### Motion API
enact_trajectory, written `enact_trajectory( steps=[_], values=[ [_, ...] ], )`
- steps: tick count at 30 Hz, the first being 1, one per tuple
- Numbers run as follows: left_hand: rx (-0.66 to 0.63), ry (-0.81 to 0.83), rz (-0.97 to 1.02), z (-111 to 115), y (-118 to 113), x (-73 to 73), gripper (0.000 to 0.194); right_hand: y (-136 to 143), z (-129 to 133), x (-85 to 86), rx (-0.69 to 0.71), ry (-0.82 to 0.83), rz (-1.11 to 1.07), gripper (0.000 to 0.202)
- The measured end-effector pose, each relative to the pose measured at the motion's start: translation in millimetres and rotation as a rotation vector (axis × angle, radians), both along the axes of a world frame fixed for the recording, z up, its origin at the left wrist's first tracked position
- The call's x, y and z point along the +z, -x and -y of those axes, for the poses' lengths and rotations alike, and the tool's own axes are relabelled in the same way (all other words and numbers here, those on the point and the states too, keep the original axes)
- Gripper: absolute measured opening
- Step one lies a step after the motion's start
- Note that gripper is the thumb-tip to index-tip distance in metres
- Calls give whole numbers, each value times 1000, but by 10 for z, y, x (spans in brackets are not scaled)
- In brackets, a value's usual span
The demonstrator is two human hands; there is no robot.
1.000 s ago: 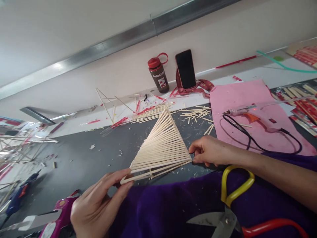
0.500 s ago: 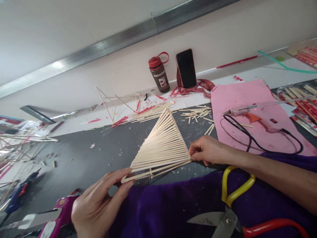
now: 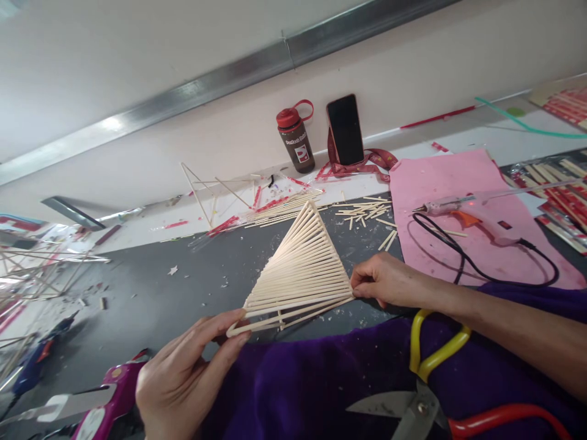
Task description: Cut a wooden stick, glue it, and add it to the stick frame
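A triangular structure of pale wooden sticks (image 3: pixel 298 266), laid side by side in a fan of rows, rests on the dark table in front of me. My left hand (image 3: pixel 192 360) pinches its near left corner between thumb and fingers. At the near right corner, my right hand (image 3: pixel 378 281) has its fingertips closed on the stick ends. Scissors (image 3: pixel 422 406) with one yellow and one red handle lie on purple cloth (image 3: pixel 312 385) close to me, their blades apart.
A glue gun (image 3: pixel 477 220) with a black cord lies on a pink sheet (image 3: pixel 449 174) at right. Behind the structure are loose short sticks (image 3: pixel 364 209), a bottle (image 3: pixel 296 140) and a leaning phone (image 3: pixel 345 129). At left are a magenta tool (image 3: pixel 107 394) and stick frames (image 3: pixel 41 269).
Both hands keep their grip on the stick structure, which stays in place. The view has shifted very slightly.
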State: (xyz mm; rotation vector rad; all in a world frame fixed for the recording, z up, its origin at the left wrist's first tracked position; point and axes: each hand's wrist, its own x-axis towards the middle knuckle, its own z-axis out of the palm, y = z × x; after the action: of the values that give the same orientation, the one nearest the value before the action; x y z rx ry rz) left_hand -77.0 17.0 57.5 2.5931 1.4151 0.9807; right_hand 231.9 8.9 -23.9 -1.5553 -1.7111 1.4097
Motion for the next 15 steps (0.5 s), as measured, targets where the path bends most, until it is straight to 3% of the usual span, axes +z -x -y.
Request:
enact_trajectory(
  steps=[6,15],
  values=[
    [-4,-1,-19,4,29,0,19,9,10,10,13,-34,16,15],
    [96,81,65,61,-40,-19,19,29,37,-22,6,-52,33,16]
  ],
)
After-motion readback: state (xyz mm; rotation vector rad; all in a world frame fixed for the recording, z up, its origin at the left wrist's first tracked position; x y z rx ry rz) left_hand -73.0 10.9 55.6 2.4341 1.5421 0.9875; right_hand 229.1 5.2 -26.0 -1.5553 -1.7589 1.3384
